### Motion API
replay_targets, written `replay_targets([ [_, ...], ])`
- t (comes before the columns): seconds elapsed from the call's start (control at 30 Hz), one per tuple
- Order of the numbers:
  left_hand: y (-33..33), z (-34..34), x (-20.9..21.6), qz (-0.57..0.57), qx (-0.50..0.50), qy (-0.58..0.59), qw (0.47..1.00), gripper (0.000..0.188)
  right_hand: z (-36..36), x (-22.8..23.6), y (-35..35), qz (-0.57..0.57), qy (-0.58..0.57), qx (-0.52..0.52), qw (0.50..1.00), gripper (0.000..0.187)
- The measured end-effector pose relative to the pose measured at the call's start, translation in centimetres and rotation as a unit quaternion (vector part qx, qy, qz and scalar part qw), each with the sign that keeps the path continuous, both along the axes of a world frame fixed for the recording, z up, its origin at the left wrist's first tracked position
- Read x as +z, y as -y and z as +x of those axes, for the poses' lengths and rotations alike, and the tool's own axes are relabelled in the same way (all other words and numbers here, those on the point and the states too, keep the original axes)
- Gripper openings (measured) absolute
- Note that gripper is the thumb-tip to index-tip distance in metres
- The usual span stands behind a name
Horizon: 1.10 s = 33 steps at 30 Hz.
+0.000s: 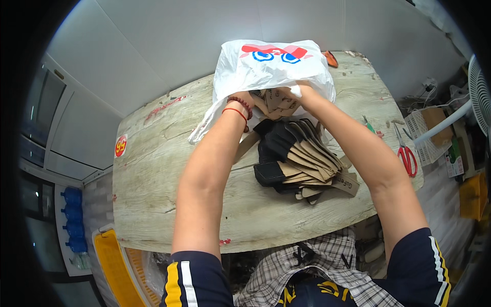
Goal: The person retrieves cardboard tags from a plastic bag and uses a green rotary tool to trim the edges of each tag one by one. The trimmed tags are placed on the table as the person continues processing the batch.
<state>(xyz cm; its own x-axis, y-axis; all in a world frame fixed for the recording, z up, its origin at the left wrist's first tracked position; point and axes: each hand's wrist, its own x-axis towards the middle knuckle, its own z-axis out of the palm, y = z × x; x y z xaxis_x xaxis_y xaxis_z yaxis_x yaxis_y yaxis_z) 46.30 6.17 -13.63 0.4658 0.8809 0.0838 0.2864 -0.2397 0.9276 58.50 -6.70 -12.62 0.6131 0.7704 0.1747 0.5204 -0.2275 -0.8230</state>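
Observation:
A white plastic bag [276, 71] with a red, pink and blue cartoon print lies at the far side of the table, its mouth toward me. Both my hands reach into that mouth. My left hand [249, 97], with beaded and red bracelets at the wrist, is mostly covered by the plastic. My right hand [302, 91] is at the other side of the opening, its fingers hidden too. Between them show tan printed card pieces [279, 105]. Just below the bag, a fanned stack of black fabric pieces with tan card strips [302, 158] lies on the table.
The wood-patterned table [153, 194] has a curved near edge. Red-handled scissors [407, 159] and a small green-handled tool [368, 124] lie at its right. An orange object [331, 59] is behind the bag. A white fan [478, 87] stands right; a yellow crate [115, 266] sits lower left.

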Motion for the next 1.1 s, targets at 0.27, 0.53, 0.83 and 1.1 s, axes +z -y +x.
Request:
replay_targets([
  [0.27,-3.4,-1.8,-0.1,0.043,-0.005,-0.079,0.996,0.038,1.8,-0.5,-6.6,0.001,-0.268,-0.034,0.963,0.033],
  [0.53,-4.1,-1.8,-0.8,0.087,-0.029,-0.165,0.982,0.037,1.9,0.7,-8.2,0.036,-0.418,-0.019,0.907,0.033],
  [0.83,-5.1,-2.2,-0.4,0.232,-0.072,-0.308,0.92,0.036,0.5,3.4,-10.9,0.071,-0.508,0.0,0.859,0.034],
  [1.1,-4.2,-1.5,2.1,-0.025,-0.088,-0.028,0.995,0.036,-0.9,6.1,-10.0,0.096,-0.568,-0.012,0.817,0.035],
])
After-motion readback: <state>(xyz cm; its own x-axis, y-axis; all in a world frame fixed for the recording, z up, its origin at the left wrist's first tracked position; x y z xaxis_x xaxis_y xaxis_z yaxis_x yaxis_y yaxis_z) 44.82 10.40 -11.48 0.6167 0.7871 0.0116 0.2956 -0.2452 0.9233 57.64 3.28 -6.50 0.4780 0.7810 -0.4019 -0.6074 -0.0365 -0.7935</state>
